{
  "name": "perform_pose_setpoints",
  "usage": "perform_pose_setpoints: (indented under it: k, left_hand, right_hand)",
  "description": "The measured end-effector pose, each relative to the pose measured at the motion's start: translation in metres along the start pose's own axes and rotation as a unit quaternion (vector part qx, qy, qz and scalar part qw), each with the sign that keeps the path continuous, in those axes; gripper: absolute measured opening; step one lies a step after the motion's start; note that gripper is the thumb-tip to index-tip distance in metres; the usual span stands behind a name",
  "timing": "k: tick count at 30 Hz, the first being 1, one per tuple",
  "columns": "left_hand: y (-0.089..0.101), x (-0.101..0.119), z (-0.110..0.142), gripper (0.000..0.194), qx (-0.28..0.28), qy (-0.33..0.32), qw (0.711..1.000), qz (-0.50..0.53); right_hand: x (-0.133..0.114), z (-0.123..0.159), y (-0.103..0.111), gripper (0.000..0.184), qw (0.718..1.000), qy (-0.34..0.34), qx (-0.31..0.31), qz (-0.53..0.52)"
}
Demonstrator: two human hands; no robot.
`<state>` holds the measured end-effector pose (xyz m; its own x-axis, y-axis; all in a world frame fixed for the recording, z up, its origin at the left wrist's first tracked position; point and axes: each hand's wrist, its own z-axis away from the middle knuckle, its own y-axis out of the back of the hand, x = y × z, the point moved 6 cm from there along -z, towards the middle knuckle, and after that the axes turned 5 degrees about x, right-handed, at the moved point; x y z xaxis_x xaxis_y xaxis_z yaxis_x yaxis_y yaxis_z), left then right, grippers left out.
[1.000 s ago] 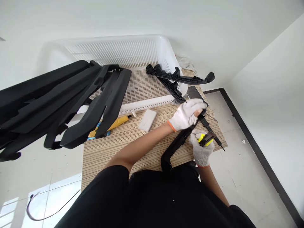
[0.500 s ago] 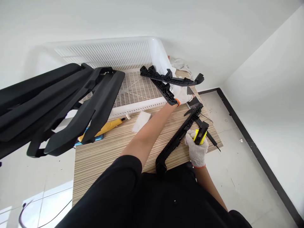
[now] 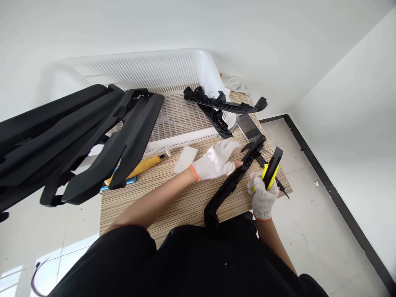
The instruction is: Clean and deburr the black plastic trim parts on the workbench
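My left hand [image 3: 216, 161], in a white knit glove with an orange cuff, is over the table with its fingers spread and nothing seen in them. Its fingertips are beside a long black plastic trim piece [image 3: 230, 183], which lies slantwise towards my body with its hooked end at the table's front edge. To the right of that piece, my right hand [image 3: 262, 198], gloved too, is closed around a yellow-and-black hand tool [image 3: 271, 170] that points up and away. The tool's exact kind is unclear.
A white plastic basket [image 3: 179, 138] stands at the back, with black trim pieces [image 3: 227, 106] over its right end. More long black pieces [image 3: 102, 123] jut out at left. A phone [image 3: 249, 128], white card [image 3: 186, 159], yellow tool [image 3: 144, 165] and black caliper-like tool [image 3: 280, 184] lie around.
My left hand has come back from beside the basket's right end towards me and left, uncovering the phone. My right hand has shifted slightly right, tilting the yellow-and-black tool more upright.
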<state>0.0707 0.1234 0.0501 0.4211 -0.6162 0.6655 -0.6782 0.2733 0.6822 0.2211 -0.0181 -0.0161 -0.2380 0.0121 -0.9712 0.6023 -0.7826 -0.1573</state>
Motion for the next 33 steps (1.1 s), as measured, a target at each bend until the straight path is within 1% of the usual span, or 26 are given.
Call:
perform_pose_setpoints:
  k: [2,3,4,5,7,9,10,12,13,15,16,17,18,19,21,22,23,24,26,28,31,33]
  left_hand:
    - [-0.006,-0.003,0.030,0.057,-0.132,0.037,0.991,-0.003]
    - [-0.008,-0.003,0.045,0.058,-0.179,0.069,0.981,-0.011]
    - [-0.009,-0.002,0.058,0.058,-0.206,0.098,0.973,-0.027]
    - [-0.010,0.001,0.067,0.059,-0.220,0.124,0.966,-0.047]
    - [-0.017,0.009,0.075,0.061,-0.239,0.157,0.953,-0.100]
    - [-0.027,0.016,0.074,0.058,-0.260,0.178,0.936,-0.159]
    - [-0.031,0.019,0.071,0.054,-0.270,0.178,0.929,-0.180]
    - [-0.037,0.023,0.065,0.042,-0.274,0.168,0.929,-0.184]
    - [-0.039,0.024,0.063,0.037,-0.273,0.169,0.933,-0.160]
    - [-0.041,0.022,0.063,0.031,-0.283,0.192,0.938,-0.064]
    - [-0.042,0.020,0.064,0.032,-0.293,0.212,0.932,0.001]
    - [-0.044,0.018,0.065,0.035,-0.306,0.230,0.921,0.075]
    - [-0.048,0.018,0.066,0.040,-0.318,0.245,0.903,0.156]
    - [-0.052,0.017,0.066,0.048,-0.326,0.255,0.878,0.238]
    - [-0.060,0.017,0.065,0.066,-0.327,0.268,0.820,0.386]
    - [-0.064,0.016,0.064,0.073,-0.325,0.269,0.792,0.441]
    - [-0.068,0.015,0.063,0.078,-0.321,0.269,0.771,0.480]
    - [-0.072,0.013,0.062,0.081,-0.314,0.266,0.758,0.506]
    - [-0.075,0.007,0.062,0.081,-0.285,0.269,0.747,0.537]
    - [-0.075,0.001,0.063,0.081,-0.251,0.286,0.733,0.564]
    - [-0.071,-0.002,0.065,0.083,-0.227,0.298,0.706,0.600]
    - [-0.068,-0.002,0.064,0.081,-0.223,0.293,0.706,0.605]
  right_hand:
    - [0.000,-0.002,0.008,0.032,1.000,0.009,-0.007,-0.002]
    - [0.000,-0.002,0.011,0.031,1.000,0.016,-0.010,0.002]
    - [-0.001,-0.002,0.015,0.030,1.000,0.023,-0.009,0.008]
    - [-0.001,-0.002,0.018,0.029,0.999,0.028,-0.006,0.016]
    - [-0.003,-0.002,0.022,0.029,0.999,0.034,0.004,0.033]
    - [-0.004,0.000,0.024,0.030,0.998,0.033,0.011,0.050]
    - [-0.005,0.000,0.025,0.031,0.998,0.031,0.014,0.057]
    - [-0.005,0.002,0.028,0.033,0.997,0.030,0.018,0.067]
    - [-0.005,0.003,0.030,0.033,0.997,0.032,0.021,0.072]
    - [-0.006,0.004,0.035,0.033,0.996,0.046,0.024,0.077]
    - [-0.006,0.004,0.038,0.032,0.995,0.055,0.023,0.078]
    - [-0.006,0.003,0.041,0.031,0.995,0.062,0.019,0.078]
    - [-0.006,0.003,0.044,0.031,0.995,0.069,0.014,0.077]
    - [-0.005,0.002,0.047,0.031,0.995,0.072,0.007,0.076]
    - [-0.002,-0.002,0.054,0.032,0.994,0.068,0.000,0.090]
    - [0.000,-0.005,0.059,0.032,0.992,0.066,0.001,0.109]
    - [0.002,-0.008,0.064,0.033,0.989,0.065,0.005,0.134]
    - [0.004,-0.011,0.068,0.034,0.984,0.065,0.011,0.163]
    - [0.007,-0.016,0.076,0.036,0.974,0.068,0.021,0.216]
    - [0.007,-0.020,0.080,0.039,0.965,0.075,0.013,0.252]
    - [0.000,-0.023,0.075,0.039,0.939,0.116,-0.043,0.320]
    - [-0.007,-0.022,0.068,0.037,0.912,0.151,-0.095,0.368]
